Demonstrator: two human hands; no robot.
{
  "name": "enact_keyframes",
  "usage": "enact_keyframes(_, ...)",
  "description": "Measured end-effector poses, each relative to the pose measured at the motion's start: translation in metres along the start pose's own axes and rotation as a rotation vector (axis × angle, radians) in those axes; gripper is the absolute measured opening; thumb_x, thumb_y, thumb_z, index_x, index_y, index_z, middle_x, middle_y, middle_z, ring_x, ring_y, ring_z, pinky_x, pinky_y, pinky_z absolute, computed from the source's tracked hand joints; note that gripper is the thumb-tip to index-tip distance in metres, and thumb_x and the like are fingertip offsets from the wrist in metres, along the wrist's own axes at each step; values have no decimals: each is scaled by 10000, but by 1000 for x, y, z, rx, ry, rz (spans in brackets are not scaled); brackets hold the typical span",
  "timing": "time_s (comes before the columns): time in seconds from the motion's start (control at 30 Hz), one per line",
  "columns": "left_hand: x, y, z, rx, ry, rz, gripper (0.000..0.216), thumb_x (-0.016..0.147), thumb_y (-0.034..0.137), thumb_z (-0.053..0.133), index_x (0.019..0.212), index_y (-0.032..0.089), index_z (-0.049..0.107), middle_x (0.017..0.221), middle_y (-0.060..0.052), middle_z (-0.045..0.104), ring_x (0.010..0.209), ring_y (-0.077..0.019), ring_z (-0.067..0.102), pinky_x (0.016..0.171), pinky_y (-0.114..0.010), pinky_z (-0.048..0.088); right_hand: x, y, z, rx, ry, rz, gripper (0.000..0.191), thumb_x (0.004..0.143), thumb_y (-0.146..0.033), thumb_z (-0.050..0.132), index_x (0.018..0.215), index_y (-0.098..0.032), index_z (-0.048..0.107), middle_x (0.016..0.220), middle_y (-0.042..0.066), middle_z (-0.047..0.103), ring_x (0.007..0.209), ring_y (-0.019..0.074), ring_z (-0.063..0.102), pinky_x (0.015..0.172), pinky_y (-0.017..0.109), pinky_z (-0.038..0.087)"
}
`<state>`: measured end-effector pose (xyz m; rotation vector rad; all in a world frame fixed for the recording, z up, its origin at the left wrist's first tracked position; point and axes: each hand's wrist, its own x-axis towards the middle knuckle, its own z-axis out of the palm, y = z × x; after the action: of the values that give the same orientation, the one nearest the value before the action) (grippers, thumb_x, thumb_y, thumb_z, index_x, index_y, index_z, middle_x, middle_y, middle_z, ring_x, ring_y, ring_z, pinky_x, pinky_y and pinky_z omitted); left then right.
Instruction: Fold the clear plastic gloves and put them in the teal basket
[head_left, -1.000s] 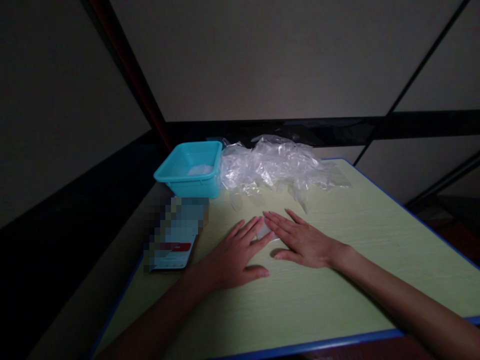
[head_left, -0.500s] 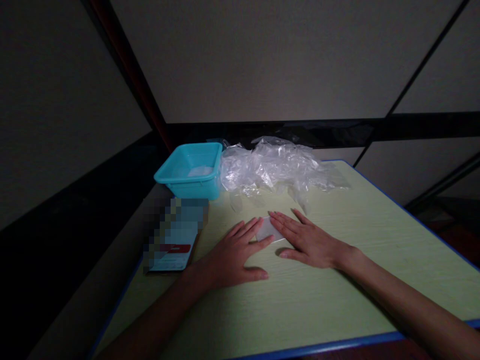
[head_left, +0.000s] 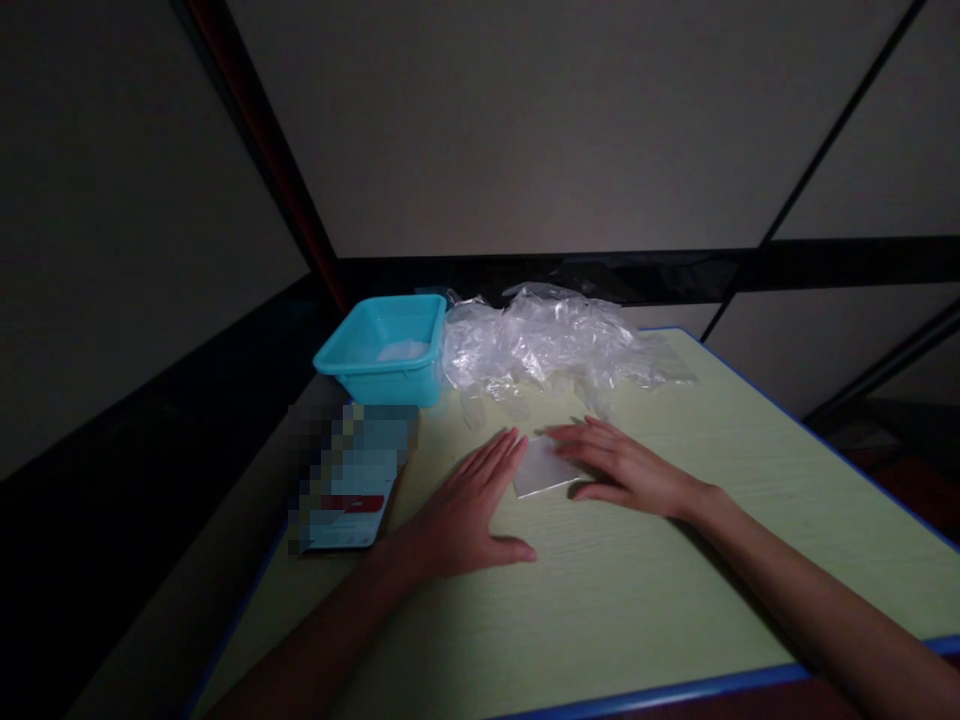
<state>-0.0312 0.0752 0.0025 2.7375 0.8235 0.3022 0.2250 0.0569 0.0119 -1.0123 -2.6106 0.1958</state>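
A small folded piece of clear plastic lies flat on the pale green table. My left hand rests flat beside its left edge, fingers stretched out together. My right hand lies on the plastic's right side, fingers extended and pressing it down. Behind them sits a crumpled heap of clear plastic gloves or bags.
A turquoise plastic tub with something white inside stands at the table's back left corner. A blurred-out flat box or card lies near the left edge. The table has a blue rim. Dark walls and rails surround it.
My hands have slid apart, left hand leftward and right hand rightward, uncovering the folded plastic piece that was hidden under the fingertips.
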Motion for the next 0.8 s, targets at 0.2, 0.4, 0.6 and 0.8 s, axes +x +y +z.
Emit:
enact_keyframes(0.2,5,3,-1,26,136,-5,603,691,369,654,1219,148,467,1359,-138,403,1255,-271,347,1026,-425,291,-1,-1,-4,-107,92,-107,222,899,-265,453,935,-168,650,1020,82,641,985,204,559,821,383,471)
enact_keyframes(0.4,7,4,1,41,193,-28,488,706,346,630,1141,149,528,1240,-128,530,1148,-266,471,975,-421,365,0,-10,-4,-243,77,-119,259,921,-204,403,907,-157,657,917,61,659,875,180,574,744,336,484)
enact_keyframes(0.6,8,4,1,27,197,-41,490,703,328,625,1147,153,510,1231,-120,534,1137,-262,477,967,-422,375,4,-12,0,-397,87,-206,266,919,-174,405,853,-136,660,911,53,670,845,186,571,735,334,472)
enact_keyframes(0.8,8,4,1,31,204,-35,499,695,319,634,1141,132,514,1219,-128,540,1133,-263,479,976,-404,371,6,-13,0,-456,121,-251,243,915,-168,414,909,-127,653,967,64,666,865,184,568,724,325,470)
